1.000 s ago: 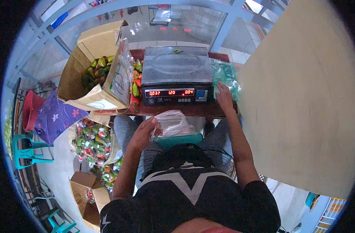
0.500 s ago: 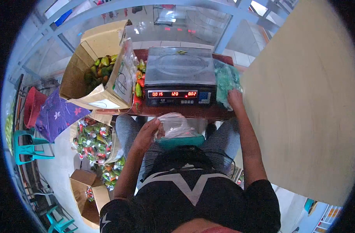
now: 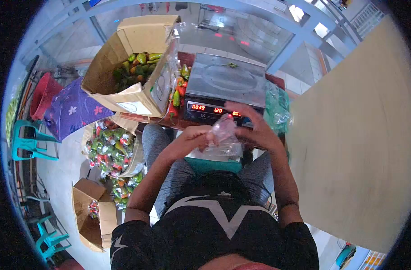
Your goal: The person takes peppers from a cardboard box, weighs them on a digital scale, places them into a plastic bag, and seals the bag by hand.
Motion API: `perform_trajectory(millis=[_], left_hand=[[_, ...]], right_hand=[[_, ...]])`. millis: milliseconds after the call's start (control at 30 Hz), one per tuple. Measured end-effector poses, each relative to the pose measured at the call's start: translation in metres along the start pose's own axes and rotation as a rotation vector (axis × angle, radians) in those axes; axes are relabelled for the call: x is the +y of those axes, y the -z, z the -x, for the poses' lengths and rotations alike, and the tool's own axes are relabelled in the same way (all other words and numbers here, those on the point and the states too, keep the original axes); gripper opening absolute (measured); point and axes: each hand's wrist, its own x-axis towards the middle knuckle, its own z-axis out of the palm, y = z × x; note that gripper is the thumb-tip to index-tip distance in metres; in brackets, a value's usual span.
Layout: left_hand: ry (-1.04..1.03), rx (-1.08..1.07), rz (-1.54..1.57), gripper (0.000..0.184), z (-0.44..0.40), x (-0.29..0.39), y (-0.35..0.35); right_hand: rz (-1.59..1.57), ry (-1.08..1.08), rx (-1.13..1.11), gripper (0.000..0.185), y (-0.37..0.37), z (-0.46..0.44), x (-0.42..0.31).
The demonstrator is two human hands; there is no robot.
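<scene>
My left hand is closed on the edge of a clear plastic bag, held up in front of the scale. To its right, my right hand has its fingers spread around the bag's far side; whether they touch it is hard to see. Behind them sits a digital scale with a lit red display, and a small green scrap lies on its metal plate. More clear plastic hangs below my hands, above a teal surface between my legs.
Left of the scale are loose red and green peppers and a cardboard box of peppers. Bagged peppers and another cardboard box stand on the floor. Green plastic bags lie right of the scale, beside a large board.
My right hand has left the green bags and come across to the clear bag. My left hand has lifted the bag and moved right. The scale reading has risen from 0.015 to 0.039.
</scene>
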Motion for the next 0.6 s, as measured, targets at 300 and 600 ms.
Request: perform_trajectory(millis=[300,600], left_hand=[[-0.188,-0.003,-0.498,0.023,0.014,0.026,0.026],[-0.507,0.272,-0.668,0.018,0.019,0.087,0.1]], right_hand=[[-0.117,-0.221,-0.579,0.036,-0.019,0.006,-0.031],[0.642,-0.169,-0.393,0.019,-0.046,0.018,-0.02]])
